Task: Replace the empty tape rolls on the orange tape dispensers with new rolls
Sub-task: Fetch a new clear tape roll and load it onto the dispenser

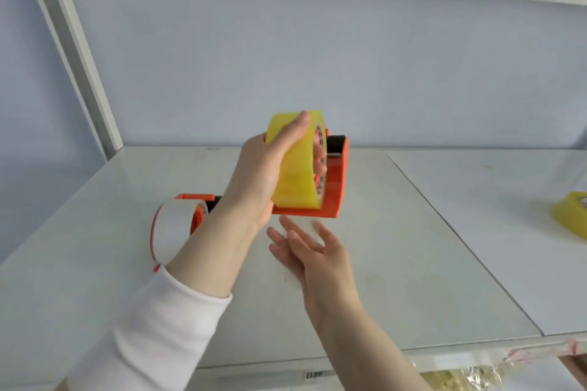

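Fingers (321, 165) of my left hand (262, 174) are curling through the core of the yellow tape roll (298, 178) while the thumb is lying over its top edge, so this hand is gripping the roll. The roll is standing on edge, right against the side plate of the orange dispenser (335, 187), near the middle of the counter (413, 257). I cannot tell whether it is sitting on the hub, nor whether the dispenser's base is touching the counter. My right hand (317, 259) is hovering just below and in front of the dispenser, fingers straight and spread, holding nothing, its fingertips blurred. To the left, partly hidden behind my left forearm (216, 247), a second orange dispenser (197, 221) is lying on the counter, carrying a pale roll (174, 228). Far to the right, another yellow roll (571, 216) is lying flat on the counter at the frame's edge
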{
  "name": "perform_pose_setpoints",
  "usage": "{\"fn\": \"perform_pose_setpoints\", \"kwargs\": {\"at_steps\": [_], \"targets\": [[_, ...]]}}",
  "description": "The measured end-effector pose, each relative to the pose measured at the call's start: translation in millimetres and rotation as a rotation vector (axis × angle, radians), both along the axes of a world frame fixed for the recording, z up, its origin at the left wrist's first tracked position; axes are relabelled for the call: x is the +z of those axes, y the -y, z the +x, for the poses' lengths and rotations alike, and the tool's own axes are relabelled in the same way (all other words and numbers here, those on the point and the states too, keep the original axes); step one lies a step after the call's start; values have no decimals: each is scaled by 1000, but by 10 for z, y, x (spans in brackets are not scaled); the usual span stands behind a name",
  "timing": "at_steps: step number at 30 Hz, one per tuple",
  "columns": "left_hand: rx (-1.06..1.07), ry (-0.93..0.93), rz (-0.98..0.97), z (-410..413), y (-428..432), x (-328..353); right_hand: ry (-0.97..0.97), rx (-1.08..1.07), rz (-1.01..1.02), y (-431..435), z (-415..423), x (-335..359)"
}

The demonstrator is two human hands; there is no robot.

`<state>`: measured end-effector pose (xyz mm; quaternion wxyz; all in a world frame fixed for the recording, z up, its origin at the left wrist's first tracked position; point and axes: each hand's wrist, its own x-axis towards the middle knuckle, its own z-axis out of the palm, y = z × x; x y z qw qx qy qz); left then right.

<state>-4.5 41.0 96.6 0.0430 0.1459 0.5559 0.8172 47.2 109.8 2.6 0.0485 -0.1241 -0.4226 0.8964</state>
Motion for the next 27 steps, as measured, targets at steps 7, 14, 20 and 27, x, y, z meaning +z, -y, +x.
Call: {"fn": "perform_pose_setpoints", "kwargs": {"at_steps": [7, 14, 20, 27], "targets": [[141, 73, -123, 108, -27, -547, 190, 169, -120, -188, 96, -57], [202, 117, -146, 140, -78, -871, 275, 269, -146, -259, 220, -180], [229, 82, -184, 183, -88, -1021, 320, 274, -163, -228, 329, -235], [204, 5, -528, 210, 32, -1030, 327, 434, -98, -183, 556, -200]]}}
